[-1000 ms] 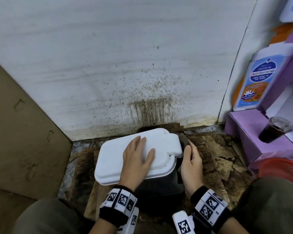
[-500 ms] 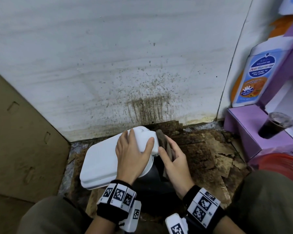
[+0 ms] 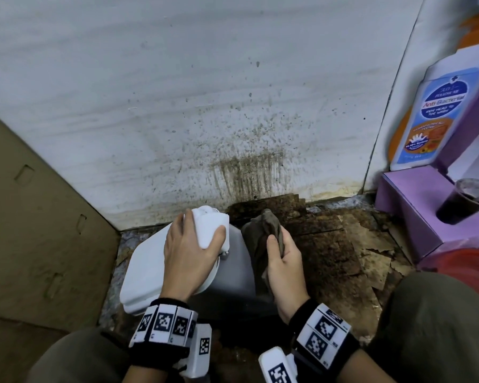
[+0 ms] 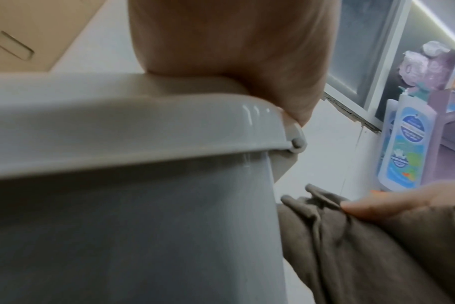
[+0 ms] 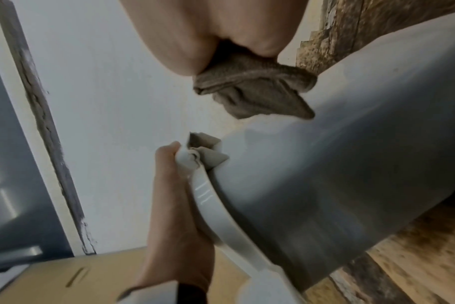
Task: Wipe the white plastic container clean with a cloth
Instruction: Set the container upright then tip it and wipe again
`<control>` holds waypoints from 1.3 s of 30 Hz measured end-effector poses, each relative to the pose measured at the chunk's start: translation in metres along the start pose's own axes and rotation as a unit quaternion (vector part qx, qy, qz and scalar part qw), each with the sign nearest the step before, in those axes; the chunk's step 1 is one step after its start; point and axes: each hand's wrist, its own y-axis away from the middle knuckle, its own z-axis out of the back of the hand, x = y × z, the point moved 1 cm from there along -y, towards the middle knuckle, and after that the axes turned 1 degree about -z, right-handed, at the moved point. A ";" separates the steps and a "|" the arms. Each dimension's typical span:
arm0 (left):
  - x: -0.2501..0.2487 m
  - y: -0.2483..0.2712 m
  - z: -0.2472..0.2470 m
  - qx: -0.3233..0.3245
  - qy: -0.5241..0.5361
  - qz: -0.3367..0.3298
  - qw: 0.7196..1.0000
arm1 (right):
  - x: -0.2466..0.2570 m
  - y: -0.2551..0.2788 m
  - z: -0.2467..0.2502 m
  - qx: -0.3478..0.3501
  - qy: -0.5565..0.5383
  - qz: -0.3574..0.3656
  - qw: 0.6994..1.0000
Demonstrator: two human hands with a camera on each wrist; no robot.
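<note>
The white plastic container (image 3: 147, 261) lies tipped to the left on the floor, its white lid facing left and its grey side (image 3: 235, 261) facing up. My left hand (image 3: 199, 230) grips the lid's far end, thumb on the latch flap. My right hand (image 3: 278, 244) holds a bunched grey-brown cloth (image 3: 260, 233) against the grey side. The left wrist view shows the lid rim and body (image 4: 117, 226) close up, with the cloth (image 4: 351, 246) beside them. In the right wrist view the cloth (image 5: 252, 88) touches the body (image 5: 351, 164), and my left hand (image 5: 174, 185) clasps the lid edge.
A stained white wall (image 3: 233, 106) stands right behind the container. Brown cardboard (image 3: 39, 244) leans at the left. Torn dirty cardboard (image 3: 343, 258) covers the floor. At the right are a purple box (image 3: 415, 205) with a dark drink cup (image 3: 462, 200), a bottle display (image 3: 432, 114) and a red basin (image 3: 470, 261).
The container has tipped over to the left, exposing its grey side. My left hand slid to the lid's far end. My right hand brought the cloth up onto the side.
</note>
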 end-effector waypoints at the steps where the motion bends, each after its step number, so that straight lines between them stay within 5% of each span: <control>1: 0.002 0.000 0.003 -0.001 0.006 0.003 1.000 | -0.001 0.002 -0.003 -0.007 0.013 0.000 1.000; 9: 0.012 0.002 0.008 -0.002 0.020 -0.005 1.000 | -0.007 0.018 -0.043 0.031 0.040 0.029 0.998; 22: 0.038 -0.005 0.018 0.004 0.062 0.010 0.998 | -0.012 0.037 -0.079 0.213 0.113 0.014 0.970; 30: 0.041 -0.005 0.017 -0.002 0.059 0.009 0.998 | -0.027 0.028 -0.071 0.168 0.277 0.203 0.924; 39: 0.040 -0.004 0.018 -0.014 0.056 0.003 0.998 | -0.050 0.022 -0.074 0.138 0.312 0.230 0.912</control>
